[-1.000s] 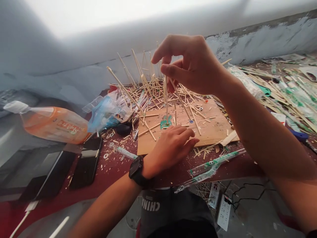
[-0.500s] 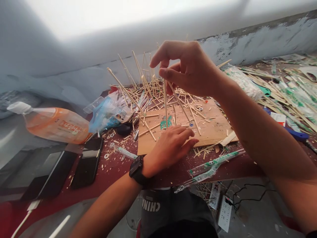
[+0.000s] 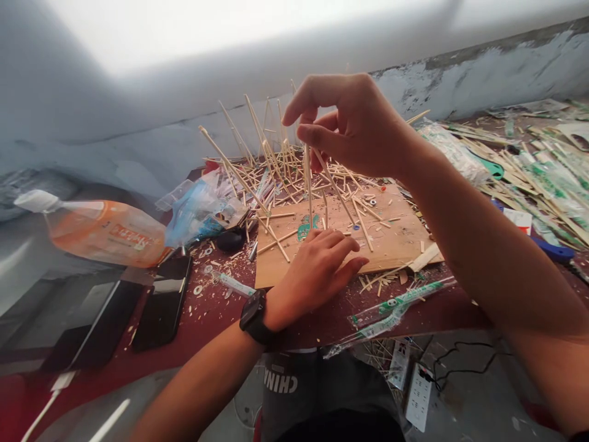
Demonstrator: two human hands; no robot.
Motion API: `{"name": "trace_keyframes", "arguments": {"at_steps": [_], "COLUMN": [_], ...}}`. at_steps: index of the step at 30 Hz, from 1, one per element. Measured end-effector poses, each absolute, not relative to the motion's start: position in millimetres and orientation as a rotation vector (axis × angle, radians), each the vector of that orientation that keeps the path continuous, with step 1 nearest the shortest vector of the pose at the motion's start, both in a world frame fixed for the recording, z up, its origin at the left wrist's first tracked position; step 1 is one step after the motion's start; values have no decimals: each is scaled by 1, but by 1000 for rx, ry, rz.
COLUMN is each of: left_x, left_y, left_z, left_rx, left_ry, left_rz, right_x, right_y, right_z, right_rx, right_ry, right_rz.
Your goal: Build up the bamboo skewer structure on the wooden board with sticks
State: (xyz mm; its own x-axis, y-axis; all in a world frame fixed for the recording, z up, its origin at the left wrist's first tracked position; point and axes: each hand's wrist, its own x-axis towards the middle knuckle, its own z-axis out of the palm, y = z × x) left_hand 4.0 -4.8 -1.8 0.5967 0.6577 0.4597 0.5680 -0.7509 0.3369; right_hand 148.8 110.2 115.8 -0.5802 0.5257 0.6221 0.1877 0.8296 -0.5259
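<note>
1. Pinching the tops of two sticks, the right hand (image 3: 352, 126) is raised over the board (image 3: 400, 236), its thumb and fingers bent nearly closed around them; the index finger arches free above.
2. Of the two, the upright stick (image 3: 310, 190) drops almost straight down, its foot by the green patch (image 3: 304, 229), just beyond the left fingers. The slanted stick (image 3: 339, 196) leans away to the right, its lower end near a blue ring (image 3: 356, 228).
3. Palm down at the board's near edge, the left hand (image 3: 317, 267) is half open, fingers loosely curved and thumb apart; whether its fingertips grip anything is hidden. A black watch (image 3: 254, 316) is on that wrist.
4. Loose sticks (image 3: 276, 238) lie crossed on the board to the left, with more to the right of the slanted one.
5. Behind the board, a heap of sticks (image 3: 280, 162) spreads, several standing up toward the wall (image 3: 151, 132).
6. Left of the board are a blue bag (image 3: 196, 209), an orange bottle (image 3: 108, 230) on its side and a black phone (image 3: 163, 307).
7. Wrappers (image 3: 405, 299) lie along the near edge of the red table (image 3: 202, 344), below the board; shavings are scattered about.
</note>
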Motion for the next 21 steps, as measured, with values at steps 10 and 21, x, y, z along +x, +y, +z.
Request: {"name": "trace_keyframes", "arguments": {"at_steps": [10,21], "left_x": [5,5], "left_y": [-6,-5], "left_z": [-1,-3], "left_rx": [2618,2710], "left_ry": [1088,1079], "left_rz": [829,798], "right_x": [152,157], "right_y": [108,98], "right_z": [119,128], "right_rx": [-520,-621], "right_ry": [-2203,-2234], "right_rz": [476,353]}}
